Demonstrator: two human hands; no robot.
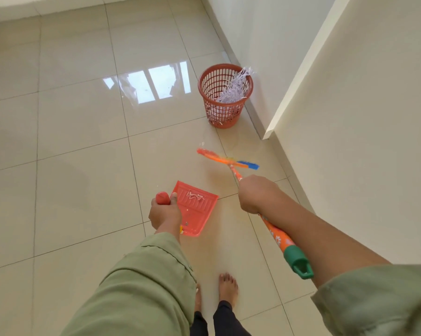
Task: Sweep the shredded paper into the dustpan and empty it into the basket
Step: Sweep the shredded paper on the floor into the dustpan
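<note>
Shredded paper (233, 89) sits mostly in the orange basket (225, 97), which stands on the tiled floor (83, 141) close to the wall (265, 44). It looks like thin white and pale purple strips, and some stick up over the rim. A few little bits poke out through the holes near the bottom.

The left hand (164, 212) is wrapped around the handle of the orange dustpan (196, 209). Only a few small scraps lie in the pan. The right hand (255, 194) is wrapped around the long stick of the broom (228, 161), and the broom head looks blurry near the floor, between the pan and the basket.

I think most of the job is done. Next, the broom should push any last bits into the pan. Then the pan needs to go over the basket and tip.
</note>
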